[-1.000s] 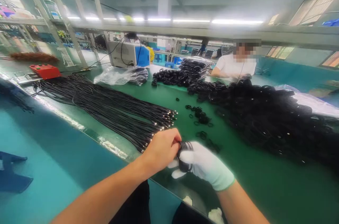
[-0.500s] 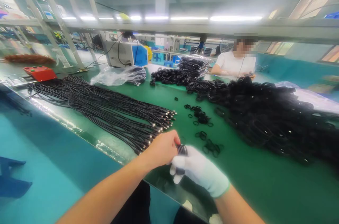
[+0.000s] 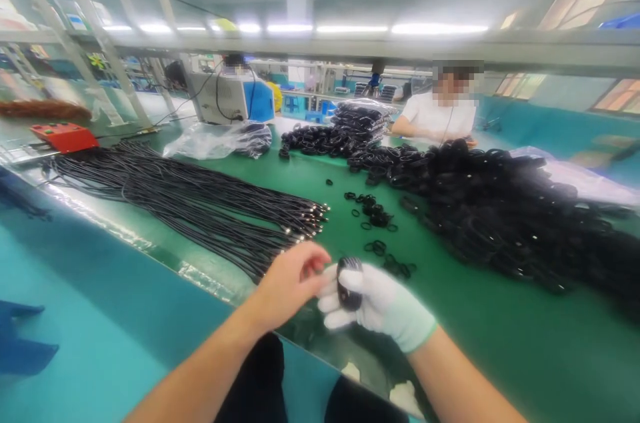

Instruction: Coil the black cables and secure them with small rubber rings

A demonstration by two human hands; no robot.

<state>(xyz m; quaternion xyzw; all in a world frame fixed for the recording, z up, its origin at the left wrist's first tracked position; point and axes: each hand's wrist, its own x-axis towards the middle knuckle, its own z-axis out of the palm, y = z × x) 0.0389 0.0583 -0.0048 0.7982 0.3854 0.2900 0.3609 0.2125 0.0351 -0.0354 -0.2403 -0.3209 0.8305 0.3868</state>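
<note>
Right by me, the right hand (image 3: 370, 296) wears a white glove (image 3: 395, 310) with a light green edge (image 3: 426, 342). The loops (image 3: 349, 298) in the glove are all black. Around the glove the table (image 3: 525, 343) is green. Left of it are black cords (image 3: 200, 200) with silver tips (image 3: 325, 208), and far left of it, a red box (image 3: 70, 138)

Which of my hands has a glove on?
Your right hand: it wears a white glove and holds a black bundle, while your left hand is bare.
</note>
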